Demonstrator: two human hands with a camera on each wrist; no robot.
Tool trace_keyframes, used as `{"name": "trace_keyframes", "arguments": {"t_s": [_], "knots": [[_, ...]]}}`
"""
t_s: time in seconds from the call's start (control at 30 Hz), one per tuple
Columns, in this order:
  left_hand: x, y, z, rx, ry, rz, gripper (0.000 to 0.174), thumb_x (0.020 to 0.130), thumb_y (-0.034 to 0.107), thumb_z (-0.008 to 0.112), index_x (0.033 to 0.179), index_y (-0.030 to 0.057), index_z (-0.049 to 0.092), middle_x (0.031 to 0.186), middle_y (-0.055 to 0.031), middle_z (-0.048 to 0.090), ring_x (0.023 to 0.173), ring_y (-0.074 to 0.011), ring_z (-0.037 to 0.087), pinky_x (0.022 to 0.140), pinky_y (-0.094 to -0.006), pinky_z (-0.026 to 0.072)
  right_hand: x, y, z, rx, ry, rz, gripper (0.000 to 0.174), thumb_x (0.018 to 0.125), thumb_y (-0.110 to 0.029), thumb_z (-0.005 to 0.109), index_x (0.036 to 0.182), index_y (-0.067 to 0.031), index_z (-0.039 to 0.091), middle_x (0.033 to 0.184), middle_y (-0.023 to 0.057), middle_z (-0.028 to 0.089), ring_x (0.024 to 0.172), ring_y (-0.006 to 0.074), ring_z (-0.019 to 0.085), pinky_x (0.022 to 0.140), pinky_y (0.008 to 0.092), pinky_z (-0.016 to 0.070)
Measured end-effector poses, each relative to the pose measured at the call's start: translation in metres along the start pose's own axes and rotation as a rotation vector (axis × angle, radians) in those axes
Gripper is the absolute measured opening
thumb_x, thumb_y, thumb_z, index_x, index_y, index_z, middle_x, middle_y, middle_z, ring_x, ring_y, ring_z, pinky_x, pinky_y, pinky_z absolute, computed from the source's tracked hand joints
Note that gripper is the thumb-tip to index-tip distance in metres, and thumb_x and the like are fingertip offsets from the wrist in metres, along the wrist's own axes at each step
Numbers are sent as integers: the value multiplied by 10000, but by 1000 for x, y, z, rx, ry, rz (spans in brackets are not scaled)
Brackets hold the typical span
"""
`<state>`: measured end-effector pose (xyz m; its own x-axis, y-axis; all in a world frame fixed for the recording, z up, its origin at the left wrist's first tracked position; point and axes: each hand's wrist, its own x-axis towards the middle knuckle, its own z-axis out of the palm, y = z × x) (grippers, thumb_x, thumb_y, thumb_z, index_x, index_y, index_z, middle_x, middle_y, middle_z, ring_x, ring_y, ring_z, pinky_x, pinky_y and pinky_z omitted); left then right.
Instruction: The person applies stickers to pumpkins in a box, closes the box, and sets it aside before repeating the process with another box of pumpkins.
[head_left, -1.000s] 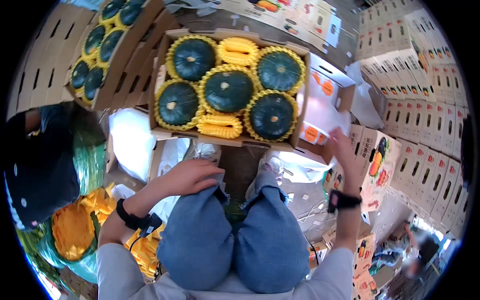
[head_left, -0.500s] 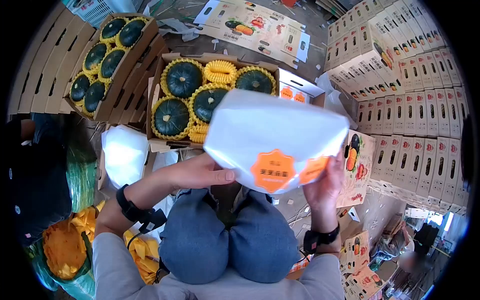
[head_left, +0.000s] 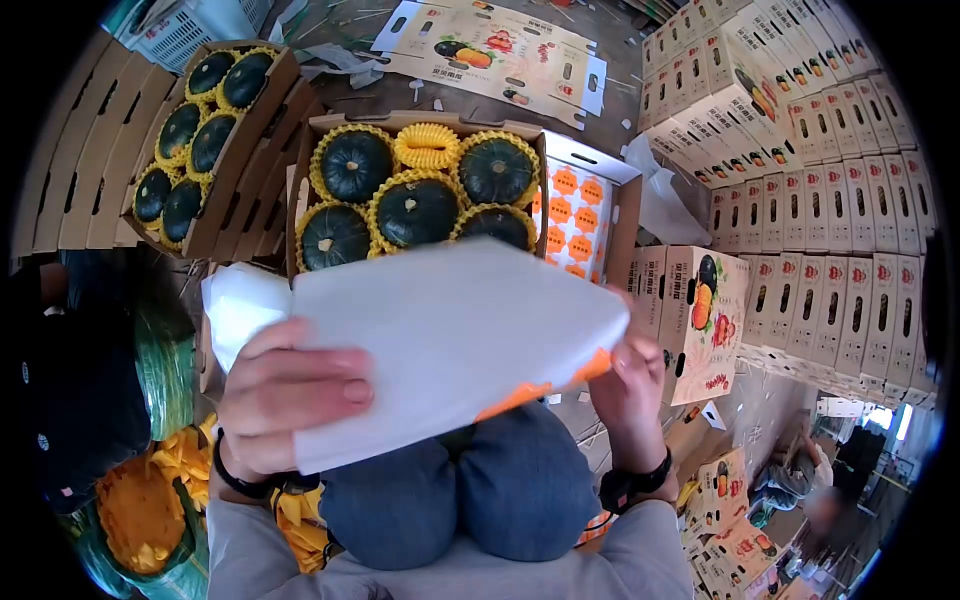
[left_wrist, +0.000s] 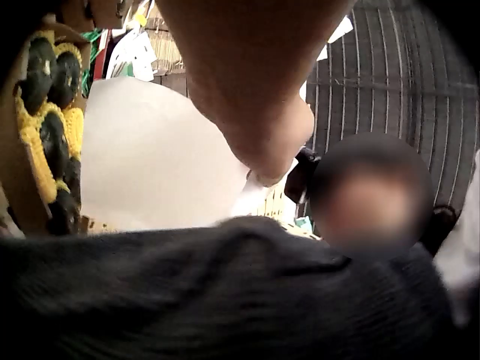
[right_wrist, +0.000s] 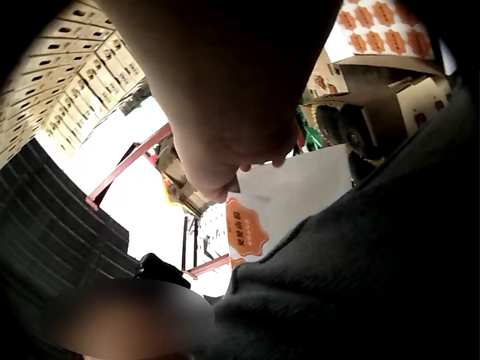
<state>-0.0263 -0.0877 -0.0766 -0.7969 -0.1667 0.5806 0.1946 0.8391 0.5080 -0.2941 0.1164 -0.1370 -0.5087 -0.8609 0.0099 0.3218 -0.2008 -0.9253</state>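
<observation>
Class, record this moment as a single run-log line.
left hand: holds sticker sheet | right hand: holds same sheet, other end | beyond: open squash box

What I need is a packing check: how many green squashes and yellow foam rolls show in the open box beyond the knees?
Green squashes: 5
Yellow foam rolls: 1
Total: 6
The white sheet hides the near edge of the box.

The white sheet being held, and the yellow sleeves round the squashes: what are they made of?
Sheet: probably smooth, slightly glossy paper; it curves without creasing and carries orange stickers. Yellow sleeves: likely soft foam netting, judging by their ribbed mesh.
</observation>
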Motion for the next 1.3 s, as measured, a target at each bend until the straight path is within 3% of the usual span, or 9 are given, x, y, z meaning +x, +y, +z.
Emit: {"name": "trace_keyframes", "arguments": {"t_s": [0.07,0.23,0.33,0.53,0.73,0.9,1.03,1.13,1.3], "knots": [[17,9,13,-167,128,-241,107,773,121,691,832,38,659,871,-110,654,816,-234,654,669,-289,528,5,-10,6,-182,-14,-283,148,852,-198,594,922,-95,673,1415,165,346,1305,344,328,1056,500,258],[-4,-4,44,-589,153,-734,143,825,39,643,956,-10,614,947,-100,597,782,-134,588,646,-236,461,7,-7,-8,-238,-185,-198,251,821,-223,653,944,-5,673,1470,207,232,1376,367,186,1087,509,183],[-15,-14,63,-702,152,-861,168,840,46,640,996,-2,596,946,-60,599,839,-97,577,703,-220,462,7,-2,-9,-303,-263,97,230,807,-103,659,1010,5,656,1157,166,600,1063,230,576,897,336,444],[-53,-63,84,-879,156,-1212,254,806,129,697,965,50,515,918,-23,562,850,-90,525,772,-234,429,23,25,3,-492,-209,231,172,828,-68,650,986,-2,658,924,60,662,794,102,604,696,229,472],[-20,-46,63,-126,-52,-657,257,763,136,698,958,4,594,918,-138,592,853,-284,602,745,-329,489,35,41,16,-619,-382,315,195,854,-159,628,965,-5,671,832,48,670,736,87,610,660,218,469],[-25,-43,81,-58,-256,-576,183,726,74,679,901,39,640,897,-58,633,867,-224,609,738,-320,476,37,52,20,-547,-337,523,240,856,-181,629,1005,3,669,843,47,671,750,81,605,662,218,474],[-29,-44,79,311,-103,49,259,657,104,648,913,70,665,927,-42,643,900,-174,604,716,-283,466,32,74,-2,-447,-277,685,259,870,-190,617,1021,16,661,832,39,666,741,74,591,661,207,471],[-31,-61,63,178,-56,-39,212,688,82,643,899,66,658,867,-44,635,868,-194,603,717,-298,466,31,81,-11,-532,-286,671,258,880,-192,607,1018,20,662,824,30,662,748,70,583,671,201,468],[-42,-125,24,-80,-73,-1026,170,796,151,673,836,-3,614,724,-73,618,676,-207,602,596,-297,459,22,71,-5,-616,-297,623,242,895,-164,586,1049,11,651,856,26,662,773,66,579,696,198,466]]}}
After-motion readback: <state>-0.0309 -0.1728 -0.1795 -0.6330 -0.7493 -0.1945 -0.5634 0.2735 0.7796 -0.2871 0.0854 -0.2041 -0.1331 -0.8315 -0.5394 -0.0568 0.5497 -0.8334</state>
